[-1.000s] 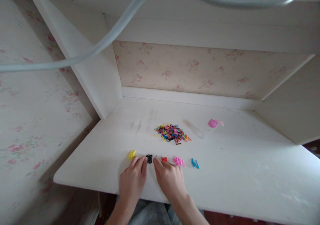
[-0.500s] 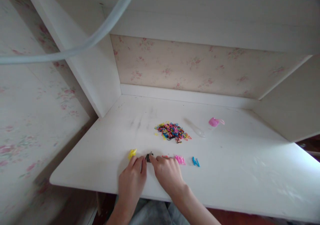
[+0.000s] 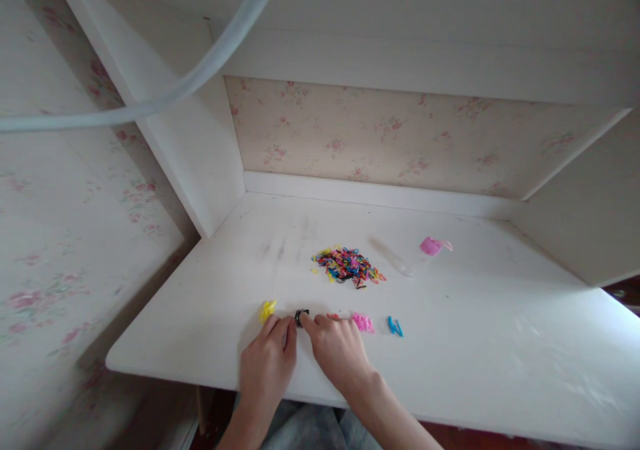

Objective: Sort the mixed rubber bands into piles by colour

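Note:
A small heap of black rubber bands (image 3: 301,316) lies near the table's front edge, between my two hands. My left hand (image 3: 270,353) is closed at its left side, thumb and fingertips pressed together against the bands. From the right, my right hand (image 3: 334,345) has its curled fingers on the same heap; the fingertips are partly hidden. Yellow rubber bands (image 3: 267,311) sit just beyond the left hand's knuckles. A few red bands (image 3: 333,316) show behind the right hand, with pink bands (image 3: 363,323) beside it and blue bands (image 3: 395,326) farther right.
A mixed pile of coloured rubber bands (image 3: 347,265) lies mid-table. Behind it to the right are a clear plastic tube (image 3: 400,263) and a pink lid with a loop (image 3: 431,245). A pale curved bar (image 3: 200,77) crosses the upper left, below a white shelf (image 3: 400,57).
The black bands look gathered into a tighter heap between my fingers. Both hands stay in nearly the same place; the whole view has shifted slightly.

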Available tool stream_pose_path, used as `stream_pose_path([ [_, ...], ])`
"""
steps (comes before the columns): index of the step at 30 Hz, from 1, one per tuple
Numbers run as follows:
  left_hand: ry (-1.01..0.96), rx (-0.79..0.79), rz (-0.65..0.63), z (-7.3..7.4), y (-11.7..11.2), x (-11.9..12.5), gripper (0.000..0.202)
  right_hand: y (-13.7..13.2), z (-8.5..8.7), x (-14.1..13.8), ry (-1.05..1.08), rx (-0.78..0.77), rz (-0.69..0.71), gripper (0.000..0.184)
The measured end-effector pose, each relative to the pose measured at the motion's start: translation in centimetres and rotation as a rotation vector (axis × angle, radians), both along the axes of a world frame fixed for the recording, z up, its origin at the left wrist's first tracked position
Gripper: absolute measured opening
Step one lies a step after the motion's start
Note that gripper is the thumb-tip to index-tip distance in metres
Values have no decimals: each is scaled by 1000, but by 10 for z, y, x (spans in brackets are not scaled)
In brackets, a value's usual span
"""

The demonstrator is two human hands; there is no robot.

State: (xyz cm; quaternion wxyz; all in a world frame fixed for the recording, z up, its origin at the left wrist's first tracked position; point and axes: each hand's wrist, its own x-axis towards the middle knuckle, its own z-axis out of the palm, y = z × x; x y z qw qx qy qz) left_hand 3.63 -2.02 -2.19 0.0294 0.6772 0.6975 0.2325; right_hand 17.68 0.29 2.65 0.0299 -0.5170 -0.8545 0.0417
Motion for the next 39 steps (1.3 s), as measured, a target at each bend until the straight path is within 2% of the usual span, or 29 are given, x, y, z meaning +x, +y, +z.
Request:
stream_pose_path([
  [12, -54, 114, -3, -8, 1, -2, 21, 3, 0, -2, 18, -9, -34, 11],
  [18, -39, 183, 5, -14, 0, -3, 20, 4, 2, -2, 57, -6, -39, 13],
  [27, 39, 216, -4, -12, -2, -2, 23, 2, 9, -1, 99, -30, -83, 22],
  [31, 29, 212, -11, -9, -2, -2, 23, 14, 12, 19, 99, -48, -240, 29],
  [36, -5, 151, -52, -5, -4, -1, 23, 45, 15, 68, 27, -106, -546, 35],
  [39, 11, 126, -60, -4, -5, 1, 22, 58, 10, 89, 9, -179, -642, 42],
])
